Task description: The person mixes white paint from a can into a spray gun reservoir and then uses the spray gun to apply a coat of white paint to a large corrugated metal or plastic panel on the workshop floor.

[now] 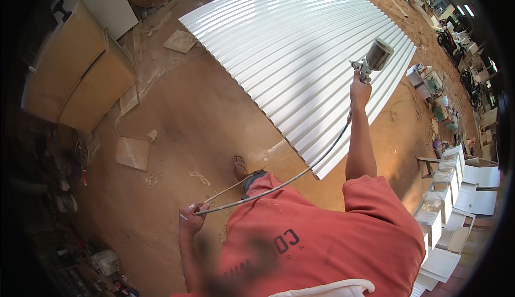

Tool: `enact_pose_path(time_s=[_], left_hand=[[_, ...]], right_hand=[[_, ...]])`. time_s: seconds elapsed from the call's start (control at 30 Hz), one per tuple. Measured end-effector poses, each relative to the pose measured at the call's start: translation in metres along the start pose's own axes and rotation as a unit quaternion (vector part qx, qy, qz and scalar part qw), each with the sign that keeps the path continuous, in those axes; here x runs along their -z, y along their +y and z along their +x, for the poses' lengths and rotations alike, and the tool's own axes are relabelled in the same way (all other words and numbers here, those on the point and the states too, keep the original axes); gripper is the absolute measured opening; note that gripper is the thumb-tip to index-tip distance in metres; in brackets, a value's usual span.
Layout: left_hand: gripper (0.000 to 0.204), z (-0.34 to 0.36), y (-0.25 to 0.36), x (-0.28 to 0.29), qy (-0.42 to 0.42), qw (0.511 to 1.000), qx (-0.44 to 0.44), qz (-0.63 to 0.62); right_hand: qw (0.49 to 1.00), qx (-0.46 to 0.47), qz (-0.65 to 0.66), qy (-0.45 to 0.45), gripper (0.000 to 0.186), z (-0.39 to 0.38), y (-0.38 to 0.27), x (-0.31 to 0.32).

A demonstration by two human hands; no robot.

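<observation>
Right hand [360,89] is wrapping its fingers firmly round the grip of a spray gun [366,67], holding it over the near right part of a ridged white panel [289,50]. Left hand [193,217] is curling loosely round a hose [268,192], which is curving past the red shirt [316,222] up to the gun. Farther out, a square board [133,153] is lying on the brown floor [177,157].

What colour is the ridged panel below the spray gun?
The ridged panel is white, clearest in the head view.
</observation>
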State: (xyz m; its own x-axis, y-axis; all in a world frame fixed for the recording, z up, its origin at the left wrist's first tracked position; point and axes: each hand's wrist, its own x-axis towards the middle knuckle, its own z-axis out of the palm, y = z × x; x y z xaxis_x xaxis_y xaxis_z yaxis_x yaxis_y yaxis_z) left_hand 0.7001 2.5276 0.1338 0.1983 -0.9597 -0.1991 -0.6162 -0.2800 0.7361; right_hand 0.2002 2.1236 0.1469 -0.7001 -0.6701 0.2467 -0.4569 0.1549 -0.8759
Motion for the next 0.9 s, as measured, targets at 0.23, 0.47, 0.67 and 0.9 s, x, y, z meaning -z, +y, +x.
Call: enact_pose_path(time_s=[0.23,0.47,0.67,0.9], left_hand=[[0.024,0.110,-0.020,0.037,-0.031,0.999,-0.021,-0.013],[0.025,0.235,-0.042,0.061,-0.140,0.987,-0.053,-0.058],[0.025,0.360,-0.054,0.103,-0.261,0.957,-0.108,-0.063],[0.024,0.476,-0.097,0.169,-0.304,0.937,-0.154,-0.080]], right_hand=[[0.993,-0.018,-0.018,-0.117,0.043,-0.055,-0.062,-0.092],[0.930,-0.076,-0.026,-0.357,0.044,-0.117,-0.125,-0.138],[0.955,-0.068,-0.090,-0.273,0.048,-0.098,-0.157,-0.208],[0.979,-0.096,-0.176,-0.041,0.054,-0.017,-0.185,-0.290]])
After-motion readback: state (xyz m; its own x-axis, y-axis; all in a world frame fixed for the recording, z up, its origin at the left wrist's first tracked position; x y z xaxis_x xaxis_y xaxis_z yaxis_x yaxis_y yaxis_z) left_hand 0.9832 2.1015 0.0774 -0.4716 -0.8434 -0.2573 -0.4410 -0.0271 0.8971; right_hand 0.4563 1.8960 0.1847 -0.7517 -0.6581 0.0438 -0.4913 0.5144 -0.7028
